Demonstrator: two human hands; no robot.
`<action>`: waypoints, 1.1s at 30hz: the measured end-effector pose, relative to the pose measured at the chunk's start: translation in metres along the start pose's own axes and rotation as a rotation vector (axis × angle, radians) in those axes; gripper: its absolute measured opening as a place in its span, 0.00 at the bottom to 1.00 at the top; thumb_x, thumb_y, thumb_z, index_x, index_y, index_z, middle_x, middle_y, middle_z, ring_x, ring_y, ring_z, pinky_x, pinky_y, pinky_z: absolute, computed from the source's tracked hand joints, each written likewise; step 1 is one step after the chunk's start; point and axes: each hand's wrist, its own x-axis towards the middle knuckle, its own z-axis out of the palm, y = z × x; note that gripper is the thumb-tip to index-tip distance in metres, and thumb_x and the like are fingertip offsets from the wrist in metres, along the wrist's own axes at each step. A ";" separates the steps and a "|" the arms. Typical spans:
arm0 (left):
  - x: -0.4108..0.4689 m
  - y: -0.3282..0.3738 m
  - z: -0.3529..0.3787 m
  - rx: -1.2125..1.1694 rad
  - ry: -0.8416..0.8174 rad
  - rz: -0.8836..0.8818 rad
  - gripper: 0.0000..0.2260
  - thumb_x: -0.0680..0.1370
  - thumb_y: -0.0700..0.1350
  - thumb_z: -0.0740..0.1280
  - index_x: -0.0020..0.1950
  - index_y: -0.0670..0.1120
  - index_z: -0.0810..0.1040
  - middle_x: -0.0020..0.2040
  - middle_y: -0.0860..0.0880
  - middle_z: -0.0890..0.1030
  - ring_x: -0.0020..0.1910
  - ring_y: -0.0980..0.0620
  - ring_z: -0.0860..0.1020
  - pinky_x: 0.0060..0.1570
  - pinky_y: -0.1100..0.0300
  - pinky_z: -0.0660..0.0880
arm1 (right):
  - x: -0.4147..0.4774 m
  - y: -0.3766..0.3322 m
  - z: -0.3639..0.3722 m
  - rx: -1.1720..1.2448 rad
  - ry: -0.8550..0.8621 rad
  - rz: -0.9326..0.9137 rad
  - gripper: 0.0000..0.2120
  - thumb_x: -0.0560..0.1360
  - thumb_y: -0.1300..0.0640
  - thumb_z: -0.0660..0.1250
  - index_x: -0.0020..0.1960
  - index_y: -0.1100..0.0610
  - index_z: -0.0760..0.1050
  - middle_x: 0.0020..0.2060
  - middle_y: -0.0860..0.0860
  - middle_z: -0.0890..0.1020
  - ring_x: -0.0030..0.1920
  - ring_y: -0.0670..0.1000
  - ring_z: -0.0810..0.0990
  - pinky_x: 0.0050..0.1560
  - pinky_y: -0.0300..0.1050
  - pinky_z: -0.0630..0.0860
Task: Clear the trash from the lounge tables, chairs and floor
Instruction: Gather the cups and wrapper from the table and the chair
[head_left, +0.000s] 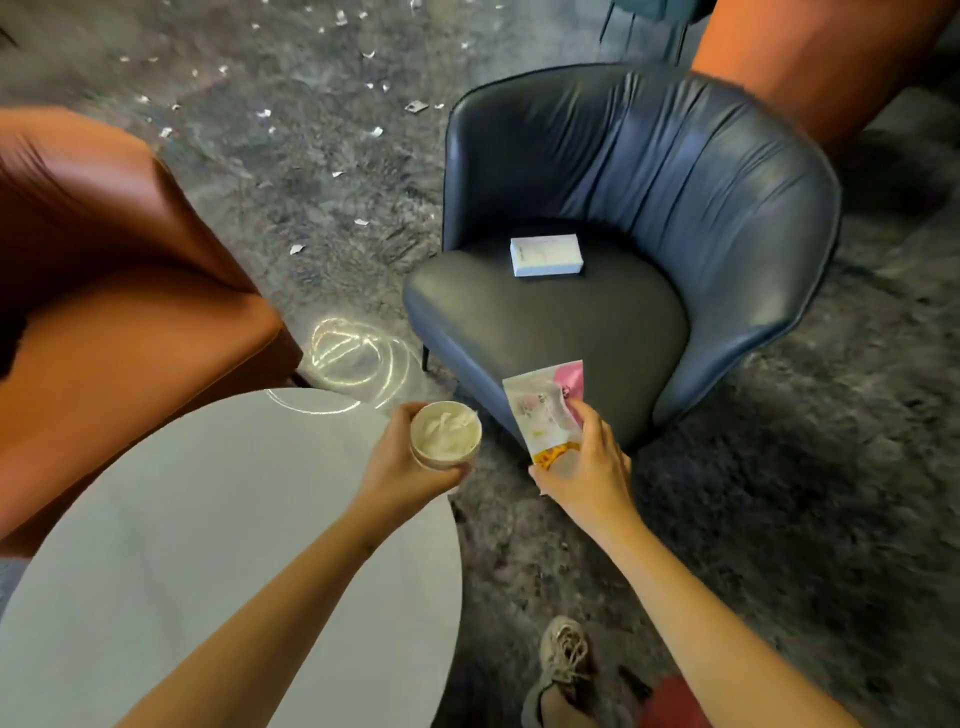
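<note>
1. Head view, hands: The left hand (396, 467) holds a paper cup (445, 434) upright, fingers curled round its wall. Crumpled white paper fills the cup. The right hand (592, 467) pinches the lower end of a pink-and-white snack wrapper (545, 408), which points up and away from the person.
2. Head view, position: Both hands are over the gap between the round table (208, 519) and the front edge of the blue chair (727, 182).
3. Head view, next item: A white box (545, 254) lies flat on the blue chair seat, near the backrest. It is straight ahead of the right hand, beyond the wrapper. Its long axis runs left to right across the seat. The right hand is the nearer one.
4. Head view, judgement: Both hands are occupied, so collecting the box probably requires moving the wrapper into the cup first.
5. Head view, remaining trash: Paper scraps (296, 249) are scattered on the floor (779, 519) between the blue chair and the orange chair (104, 260).
</note>
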 end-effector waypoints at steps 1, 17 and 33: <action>0.011 0.014 0.011 -0.051 -0.011 -0.020 0.28 0.62 0.48 0.78 0.55 0.58 0.67 0.51 0.60 0.76 0.50 0.66 0.75 0.44 0.73 0.70 | 0.015 0.009 -0.017 0.000 -0.003 -0.021 0.42 0.63 0.52 0.77 0.71 0.54 0.59 0.65 0.54 0.70 0.64 0.56 0.70 0.63 0.56 0.65; 0.145 0.089 0.044 0.003 -0.315 0.045 0.34 0.62 0.51 0.77 0.65 0.57 0.66 0.69 0.58 0.65 0.67 0.57 0.67 0.68 0.54 0.66 | 0.178 0.040 -0.059 -0.086 -0.257 -0.389 0.39 0.66 0.46 0.73 0.71 0.52 0.59 0.66 0.49 0.67 0.66 0.51 0.67 0.67 0.48 0.58; 0.284 0.045 -0.043 -0.089 0.029 -0.084 0.28 0.62 0.48 0.77 0.58 0.60 0.71 0.54 0.61 0.77 0.54 0.65 0.75 0.50 0.70 0.71 | 0.365 -0.037 -0.010 -0.185 -0.421 -0.476 0.46 0.67 0.44 0.73 0.74 0.46 0.49 0.75 0.47 0.52 0.74 0.47 0.50 0.72 0.44 0.44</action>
